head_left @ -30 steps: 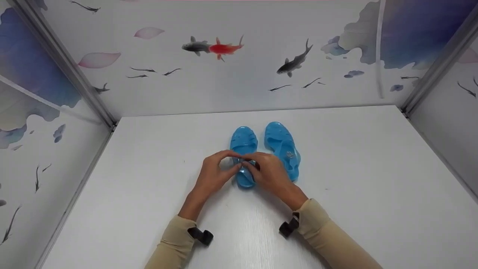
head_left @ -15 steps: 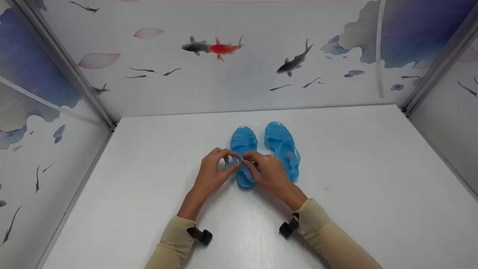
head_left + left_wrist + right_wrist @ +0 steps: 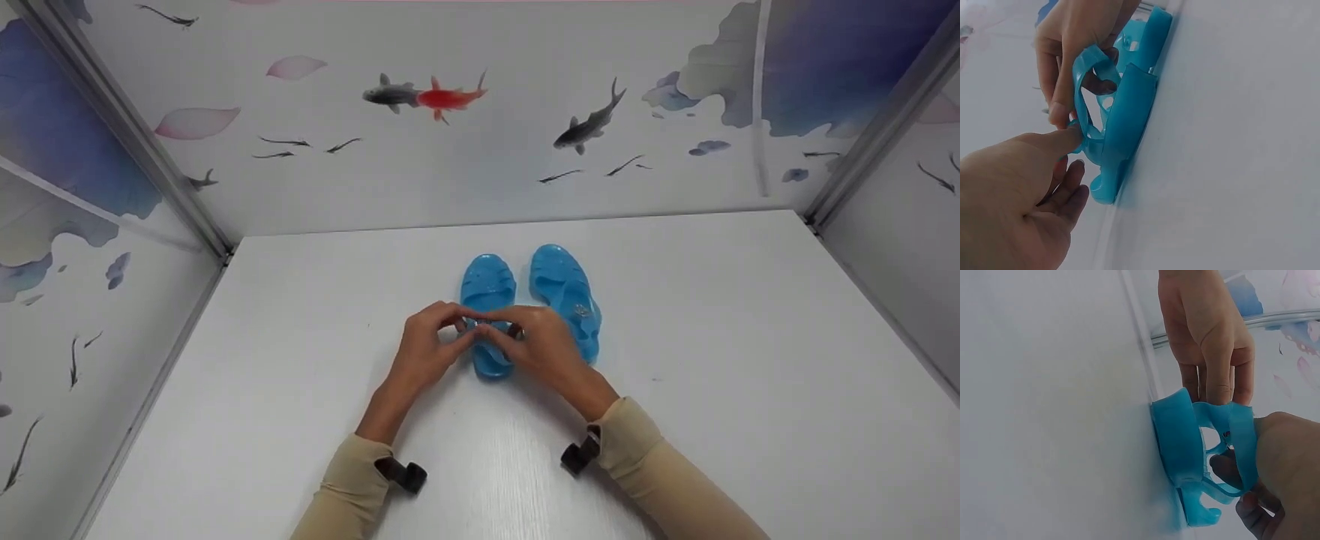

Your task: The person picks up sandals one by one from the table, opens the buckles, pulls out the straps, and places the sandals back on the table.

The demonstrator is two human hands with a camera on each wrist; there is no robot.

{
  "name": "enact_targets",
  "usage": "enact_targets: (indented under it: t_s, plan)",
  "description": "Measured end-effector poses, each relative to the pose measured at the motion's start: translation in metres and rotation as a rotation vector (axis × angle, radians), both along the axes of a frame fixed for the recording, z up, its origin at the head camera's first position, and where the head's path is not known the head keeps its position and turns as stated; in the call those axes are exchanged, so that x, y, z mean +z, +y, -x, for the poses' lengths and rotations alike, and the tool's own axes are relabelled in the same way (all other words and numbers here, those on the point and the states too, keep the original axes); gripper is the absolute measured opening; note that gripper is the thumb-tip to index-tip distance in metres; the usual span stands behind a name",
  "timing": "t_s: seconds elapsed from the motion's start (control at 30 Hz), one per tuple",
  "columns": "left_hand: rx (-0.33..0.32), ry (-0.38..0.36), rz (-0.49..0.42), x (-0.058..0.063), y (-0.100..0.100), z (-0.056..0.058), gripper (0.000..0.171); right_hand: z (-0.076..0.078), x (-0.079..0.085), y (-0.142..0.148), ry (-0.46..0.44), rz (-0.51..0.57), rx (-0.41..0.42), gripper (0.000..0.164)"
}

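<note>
Fish-painted walls [image 3: 480,176] enclose a white counter [image 3: 300,360], with beige sleeves [image 3: 346,484] reaching over its near side. Near the middle, the right sandal [image 3: 564,291] and left sandal [image 3: 488,279], both glossy blue, stand side by side, toes toward the back. Left hand [image 3: 427,345] and right hand [image 3: 550,341] meet over the left sandal, fingers narrowed, both pinching its strap [image 3: 1244,441].

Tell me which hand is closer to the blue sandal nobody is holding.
The right hand: it is just beside that sandal, overlapping it in the head view. The left hand is farther off, on the far side of the other sandal.
</note>
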State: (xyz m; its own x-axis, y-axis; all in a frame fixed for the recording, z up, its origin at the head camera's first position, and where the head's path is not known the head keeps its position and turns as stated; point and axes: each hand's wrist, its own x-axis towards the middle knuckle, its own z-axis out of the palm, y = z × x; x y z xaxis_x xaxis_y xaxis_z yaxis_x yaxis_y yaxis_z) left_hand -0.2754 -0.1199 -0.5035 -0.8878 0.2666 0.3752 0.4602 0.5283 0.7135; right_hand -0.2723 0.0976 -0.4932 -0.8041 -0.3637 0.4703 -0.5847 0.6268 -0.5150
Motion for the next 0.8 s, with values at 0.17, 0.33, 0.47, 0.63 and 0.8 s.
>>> enact_targets:
  t_s: [0.17, 0.33, 0.47, 0.63, 0.8]
  plan:
    - [-0.017, -0.038, -0.020, -0.0008, 0.0012, -0.0017, 0.029, -0.0014, 0.0014, -0.0019, -0.015, -0.030, -0.035, 0.027]
    - [-0.056, -0.103, -0.066, -0.0015, 0.0005, -0.0018, 0.033, -0.0017, 0.0014, -0.0027, -0.015, -0.059, -0.036, 0.024]
    - [-0.091, -0.126, -0.084, -0.0010, 0.0007, -0.0014, 0.032, -0.0006, 0.0002, -0.0025, -0.013, -0.052, -0.032, 0.025]
    - [-0.073, -0.098, -0.057, -0.0007, 0.0019, 0.0001, 0.029, 0.0015, -0.0018, -0.0012, -0.008, -0.057, -0.018, 0.023]
    - [-0.083, -0.073, -0.057, -0.0007, 0.0018, -0.0001, 0.025, 0.0042, -0.0058, 0.0019, -0.041, -0.050, 0.033, 0.020]
